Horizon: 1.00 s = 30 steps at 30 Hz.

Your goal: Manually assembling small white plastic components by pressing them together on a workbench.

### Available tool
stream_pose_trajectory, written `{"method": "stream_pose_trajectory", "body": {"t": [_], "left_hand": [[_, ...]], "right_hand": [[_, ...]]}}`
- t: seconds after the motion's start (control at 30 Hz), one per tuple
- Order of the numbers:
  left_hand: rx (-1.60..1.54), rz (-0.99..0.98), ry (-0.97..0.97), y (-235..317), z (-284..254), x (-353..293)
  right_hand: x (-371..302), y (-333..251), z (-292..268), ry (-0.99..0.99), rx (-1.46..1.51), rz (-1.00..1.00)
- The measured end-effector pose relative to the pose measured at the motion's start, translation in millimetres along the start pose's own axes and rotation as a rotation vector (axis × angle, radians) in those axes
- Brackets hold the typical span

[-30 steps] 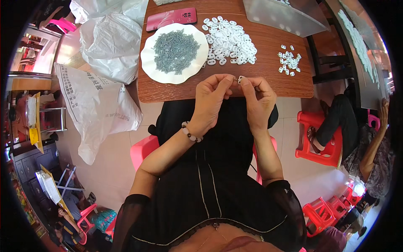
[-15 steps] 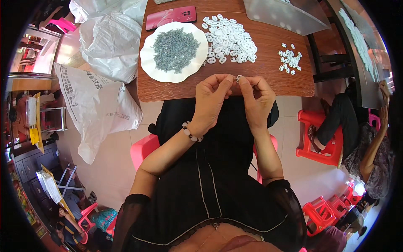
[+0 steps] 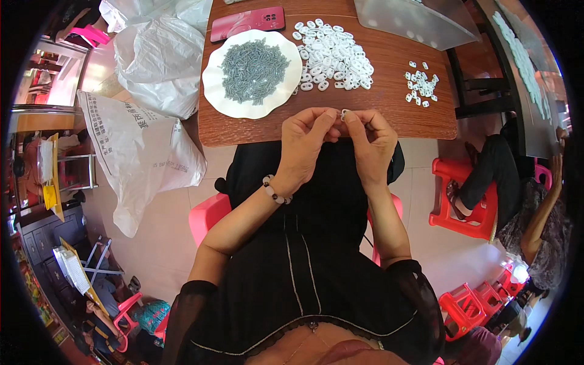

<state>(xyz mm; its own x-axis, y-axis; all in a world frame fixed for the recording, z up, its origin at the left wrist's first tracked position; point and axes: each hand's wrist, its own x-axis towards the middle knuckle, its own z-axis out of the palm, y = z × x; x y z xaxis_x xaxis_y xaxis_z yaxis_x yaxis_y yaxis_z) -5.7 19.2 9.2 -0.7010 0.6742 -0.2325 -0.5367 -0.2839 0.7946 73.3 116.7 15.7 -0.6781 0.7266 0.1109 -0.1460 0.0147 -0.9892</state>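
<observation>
Above the table's near edge my two hands meet, fingertips almost touching. My right hand (image 3: 372, 143) is closed in a pinch on a small white oval piece (image 3: 344, 114) with holes. My left hand (image 3: 306, 139), a beaded bracelet at its wrist, is also pinched closed right beside that piece; whatever sits between its fingertips is too small to make out. Beyond my left hand lies a scalloped white plate (image 3: 213, 88) heaped with small grey-clear, rod-like pieces (image 3: 254, 72). A pile of white two-holed oval pieces (image 3: 337, 58) spreads to its right. A smaller group of them (image 3: 421, 86) lies farther right.
On the brown wooden table (image 3: 377, 109) are a pink phone (image 3: 247, 24) behind the plate and a translucent bin (image 3: 420, 24) at the back right. White sacks (image 3: 146, 146) stand on the left. A person sits at the right near a red stool (image 3: 465, 201).
Both hands keep their pinch and have shifted only slightly. The white piece between the fingertips appears turned a little. The piles look the same.
</observation>
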Motion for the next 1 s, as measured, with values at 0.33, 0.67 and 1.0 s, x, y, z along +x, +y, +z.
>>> {"method": "stream_pose_trajectory", "body": {"t": [0.33,0.67,1.0], "left_hand": [[0.018,0.0,0.008,-2.9,0.1,2.3],[0.068,0.127,0.006,-6.7,1.5,4.6],[0.107,0.157,0.041,-13.0,-1.5,5.7]], "right_hand": [[-0.1,1.5,-0.3,-0.004,-0.029,-0.021],[-3.2,6.3,1.6,0.038,-0.057,-0.054],[-6.9,10.8,7.5,0.067,-0.015,-0.051]]}}
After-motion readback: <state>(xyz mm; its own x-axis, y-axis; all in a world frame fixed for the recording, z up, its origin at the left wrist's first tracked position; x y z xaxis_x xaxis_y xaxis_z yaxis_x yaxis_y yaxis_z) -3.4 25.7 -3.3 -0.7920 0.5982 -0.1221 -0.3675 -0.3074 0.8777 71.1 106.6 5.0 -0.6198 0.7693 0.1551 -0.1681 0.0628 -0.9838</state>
